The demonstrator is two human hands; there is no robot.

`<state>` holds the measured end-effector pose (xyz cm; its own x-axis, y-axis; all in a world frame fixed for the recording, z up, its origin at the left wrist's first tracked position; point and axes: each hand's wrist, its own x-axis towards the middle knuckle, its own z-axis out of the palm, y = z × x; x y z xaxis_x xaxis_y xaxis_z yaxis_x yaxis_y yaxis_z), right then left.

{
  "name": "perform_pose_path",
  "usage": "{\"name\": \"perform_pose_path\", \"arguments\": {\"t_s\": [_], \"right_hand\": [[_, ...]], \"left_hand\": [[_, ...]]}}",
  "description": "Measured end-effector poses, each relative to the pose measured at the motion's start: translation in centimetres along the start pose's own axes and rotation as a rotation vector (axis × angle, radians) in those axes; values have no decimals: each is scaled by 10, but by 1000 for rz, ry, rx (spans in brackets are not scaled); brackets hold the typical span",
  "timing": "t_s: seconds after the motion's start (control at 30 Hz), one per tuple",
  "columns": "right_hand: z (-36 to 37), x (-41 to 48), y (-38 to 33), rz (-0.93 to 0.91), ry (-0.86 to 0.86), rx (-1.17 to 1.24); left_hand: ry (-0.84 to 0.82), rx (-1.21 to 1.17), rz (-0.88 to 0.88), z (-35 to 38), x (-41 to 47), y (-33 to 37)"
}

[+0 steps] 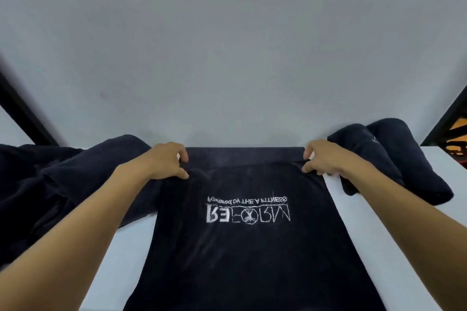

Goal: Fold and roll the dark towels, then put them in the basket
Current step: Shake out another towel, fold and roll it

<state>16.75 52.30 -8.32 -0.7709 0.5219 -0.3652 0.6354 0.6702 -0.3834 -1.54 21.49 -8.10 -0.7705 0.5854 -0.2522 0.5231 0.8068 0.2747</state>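
A dark navy towel with white embroidered lettering lies spread flat on the white table, running from the near edge to the wall. My left hand pinches its far left corner. At the far right corner, my right hand pinches the cloth the same way. The far edge between the two hands lies as a straight folded band. No basket is in view.
A loose heap of dark towels lies on the table to the left. Dark rolled towels rest at the right, against the wall. A plain grey wall rises directly behind the table. Black frame bars stand at both sides.
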Motion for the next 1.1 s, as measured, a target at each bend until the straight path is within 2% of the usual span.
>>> {"name": "perform_pose_path", "arguments": {"t_s": [0.13, 0.2, 0.33, 0.4, 0.53, 0.6, 0.67, 0.77, 0.83, 0.9, 0.93, 1.0, 1.1], "right_hand": [[-5, 5, 7, -15, -12, 56], [-13, 9, 9, -11, 40, 139], [-28, 22, 6, -2, 215, 411], [-29, 29, 1, 18, 317, 508], [-15, 46, -4, 55, 438, 607], [-1, 55, -3, 39, 457, 499], [14, 47, -6, -5, 482, 289], [40, 17, -13, -204, 480, 205], [60, -4, -15, -360, 432, 211], [76, -14, -14, -438, 352, 110], [84, -15, -11, -449, 318, 29], [91, -14, -7, -444, 293, -92], [91, -13, -2, -440, 286, -139]], "left_hand": [[-79, -48, -14, -5, 1, -3], [-64, -166, 8, -13, 0, -2], [118, -576, -48, -26, 17, -2], [221, -620, -111, -24, 33, -1], [487, -539, -180, -6, 57, 6], [544, -472, -150, 7, 61, 8], [525, -364, -73, 17, 59, 7], [469, -307, 45, 21, 39, -3], [338, -308, 70, 22, 17, -18], [205, -248, 73, 28, -4, -35], [204, -194, 80, 31, -12, -43], [303, -101, 121, 35, -21, -57], [406, 15, 228, 32, -28, -78]]}}
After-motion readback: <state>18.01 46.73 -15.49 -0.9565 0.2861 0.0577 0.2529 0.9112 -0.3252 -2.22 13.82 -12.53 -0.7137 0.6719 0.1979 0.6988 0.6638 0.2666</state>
